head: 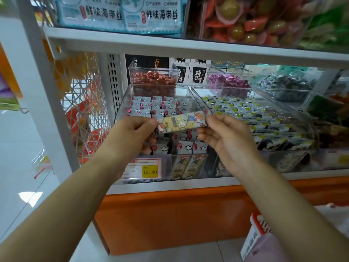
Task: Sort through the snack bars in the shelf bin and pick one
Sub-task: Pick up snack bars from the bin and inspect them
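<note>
Upper shelf, left: blue packets (120,15) printed 鲜味海带丝. Shelf bin (120,104), front edge: yellow price tag (149,171), 15.80. Left hand (136,127): pinches left end of the snack bar (182,122). Bar: yellow wrapper, cartoon figures, held over the bin's front half. Rear: boxes (198,74) marked 碎银子. Right hand (224,133): pinches the bar's right end.

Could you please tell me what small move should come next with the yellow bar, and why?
Probably release the left hand and carry the yellow bar in the right hand down toward the basket at lower right: both hands pinch its ends, it is held above the clear bin, so it looks chosen.
</note>
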Available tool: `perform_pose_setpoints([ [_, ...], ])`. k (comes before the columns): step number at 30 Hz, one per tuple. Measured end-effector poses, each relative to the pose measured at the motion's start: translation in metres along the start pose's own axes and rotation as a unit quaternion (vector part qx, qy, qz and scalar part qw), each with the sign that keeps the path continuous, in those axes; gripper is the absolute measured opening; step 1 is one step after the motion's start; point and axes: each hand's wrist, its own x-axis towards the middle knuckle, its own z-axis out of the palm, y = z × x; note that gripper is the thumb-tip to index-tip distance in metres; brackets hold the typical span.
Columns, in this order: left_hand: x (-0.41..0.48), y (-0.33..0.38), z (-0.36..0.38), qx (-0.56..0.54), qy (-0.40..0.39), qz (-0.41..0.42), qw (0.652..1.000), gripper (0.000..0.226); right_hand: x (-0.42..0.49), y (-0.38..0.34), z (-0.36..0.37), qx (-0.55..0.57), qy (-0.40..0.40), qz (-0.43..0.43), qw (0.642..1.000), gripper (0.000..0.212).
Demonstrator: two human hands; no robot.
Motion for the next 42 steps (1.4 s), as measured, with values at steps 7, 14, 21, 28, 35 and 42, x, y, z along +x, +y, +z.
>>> perform_pose_setpoints([
  [7,0.0006,-0.0021,0.0070,-0.097,0.045,-0.009,0.994,0.022,-0.0002,-0.0023,-0.0003,0.108,-0.043,0.056,0.992,0.010],
  [14,0.0011,-0.0013,0.0020,-0.245,0.051,-0.052,0.967,0.024,0.0011,-0.0024,0.0003,0.144,-0.039,0.089,0.985,0.012],
  [21,0.0003,0.0007,0.0014,-0.293,0.010,-0.048,0.955,0.019,0.0024,0.0000,-0.0008,0.078,-0.022,0.038,0.996,0.010],
  [28,-0.0007,0.0034,-0.0005,-0.242,-0.022,-0.029,0.970,0.022,0.0037,0.0005,-0.0057,-0.051,-0.034,-0.029,0.998,0.004],
  [35,0.0015,-0.0040,-0.0010,-0.081,-0.042,0.032,0.995,0.020,0.0037,0.0051,-0.0052,-0.130,-0.069,-0.073,0.986,0.023],
  [42,-0.0005,-0.0012,-0.0025,-0.016,-0.068,0.072,0.995,0.022,0.0017,0.0038,-0.0049,-0.187,-0.041,-0.095,0.977,0.007],
])
